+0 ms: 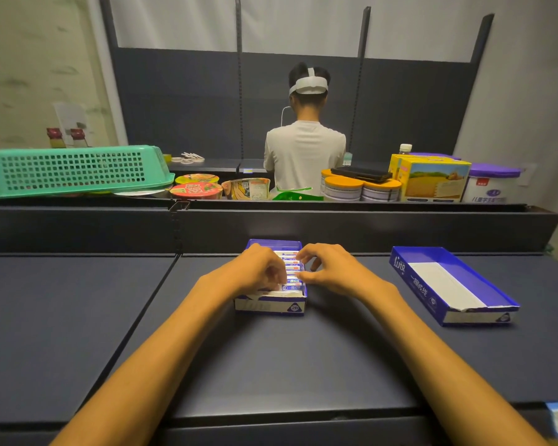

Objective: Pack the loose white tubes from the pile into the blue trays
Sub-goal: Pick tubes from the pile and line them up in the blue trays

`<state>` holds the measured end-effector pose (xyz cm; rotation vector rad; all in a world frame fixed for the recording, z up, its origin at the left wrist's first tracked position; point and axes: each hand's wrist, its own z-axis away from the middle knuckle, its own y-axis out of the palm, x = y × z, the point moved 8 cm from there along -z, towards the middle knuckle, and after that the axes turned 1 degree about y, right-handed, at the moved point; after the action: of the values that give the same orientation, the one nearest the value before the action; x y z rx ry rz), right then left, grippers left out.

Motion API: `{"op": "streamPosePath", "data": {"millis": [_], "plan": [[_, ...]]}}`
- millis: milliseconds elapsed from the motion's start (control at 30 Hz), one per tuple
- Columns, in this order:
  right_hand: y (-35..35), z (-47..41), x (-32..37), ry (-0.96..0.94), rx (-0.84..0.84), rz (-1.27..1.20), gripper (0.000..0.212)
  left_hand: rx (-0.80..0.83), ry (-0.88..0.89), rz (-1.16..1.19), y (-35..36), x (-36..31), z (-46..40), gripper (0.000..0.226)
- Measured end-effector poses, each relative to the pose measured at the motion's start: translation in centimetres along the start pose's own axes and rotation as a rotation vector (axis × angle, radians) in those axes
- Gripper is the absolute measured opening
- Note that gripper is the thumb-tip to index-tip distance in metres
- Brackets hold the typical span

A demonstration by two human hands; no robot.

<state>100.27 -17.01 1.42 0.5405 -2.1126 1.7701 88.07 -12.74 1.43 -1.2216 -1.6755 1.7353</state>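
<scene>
A blue tray [270, 306] sits at the middle of the dark shelf, filled with a row of white tubes [291, 271] lying crosswise. My left hand [255, 272] covers the tray's left half, its curled fingertips on the tubes. My right hand [327, 267] hovers over the right edge, fingers bent, tips touching the tube ends. Whether either hand pinches a tube is hidden by the fingers. A second blue tray [406, 278] lies to the right, holding only a white liner [445, 288]. No loose pile is in view.
A raised dark ledge [335, 226] runs behind the trays. Beyond it stand a green basket [78, 170], noodle cups [195, 189], tins [361, 188] and a yellow box [432, 180]. A person in a white shirt [305, 152] stands with their back to me.
</scene>
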Motion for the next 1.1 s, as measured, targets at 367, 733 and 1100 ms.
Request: {"op": "streamPosePath", "data": {"millis": [367, 733, 1100], "plan": [[0.0, -0.1, -0.1, 0.011, -0.012, -0.009, 0.04, 0.047, -0.012, -0.013, 0.6, 0.4, -0.1, 0.025], [0.1, -0.1, 0.0, 0.023, -0.006, -0.009, 0.04, -0.015, 0.012, -0.002, -0.3, 0.1, 0.3, 0.022], [0.0, 0.0, 0.2, 0.024, 0.001, 0.011, 0.038, -0.104, -0.028, -0.033, -0.1, -0.2, -0.6, 0.017]]}}
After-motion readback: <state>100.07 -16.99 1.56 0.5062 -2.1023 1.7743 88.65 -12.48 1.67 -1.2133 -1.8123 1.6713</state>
